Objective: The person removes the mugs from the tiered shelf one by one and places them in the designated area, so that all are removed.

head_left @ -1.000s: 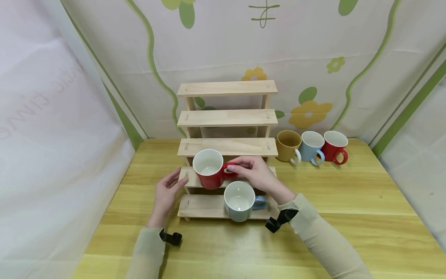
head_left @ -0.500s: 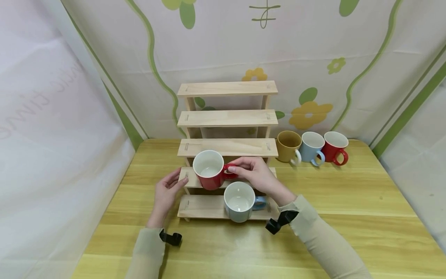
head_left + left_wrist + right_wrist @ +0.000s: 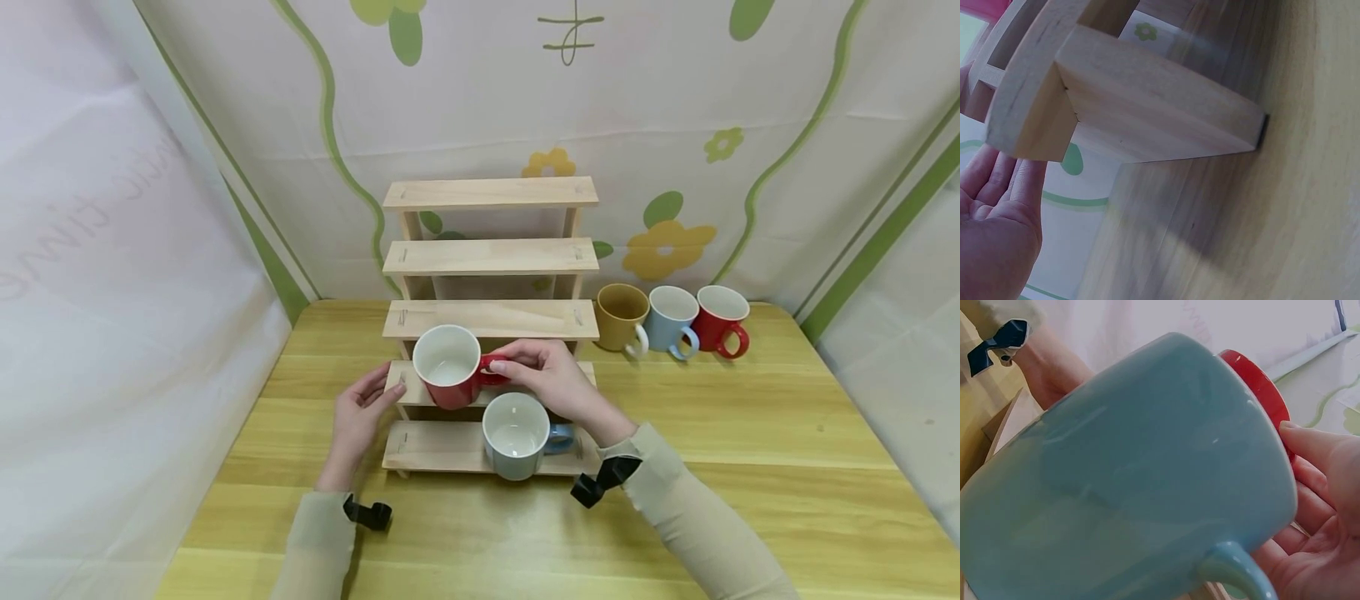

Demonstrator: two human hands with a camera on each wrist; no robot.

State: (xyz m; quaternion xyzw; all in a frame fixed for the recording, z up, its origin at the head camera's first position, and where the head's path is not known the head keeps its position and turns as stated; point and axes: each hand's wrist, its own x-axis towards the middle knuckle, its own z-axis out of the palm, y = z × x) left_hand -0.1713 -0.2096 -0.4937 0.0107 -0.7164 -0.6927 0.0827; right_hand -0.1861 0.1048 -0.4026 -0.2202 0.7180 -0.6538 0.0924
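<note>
A red mug (image 3: 452, 392) with a white inside stands upright over the second step from the front of a wooden tiered display rack (image 3: 435, 447). My right hand (image 3: 551, 375) pinches its handle between thumb and fingers; in the right wrist view most of this mug hides behind a light blue mug (image 3: 1147, 469). That blue mug sits on the front step, its handle towards the right. My left hand (image 3: 358, 412) touches the left end of the second step, thumb at the board. Its fingers look fairly straight beside the board end in the left wrist view.
At the back right of the wooden table (image 3: 750, 450) stand a mustard mug (image 3: 621, 321), another light blue mug (image 3: 670, 321) and another red mug (image 3: 717, 321) in a row. The rack's higher steps (image 3: 491, 257) rise behind the hands, in front of a printed cloth backdrop (image 3: 465, 100).
Hands, red mug and rack hold almost the same positions. The whole head view has shifted down very slightly.
</note>
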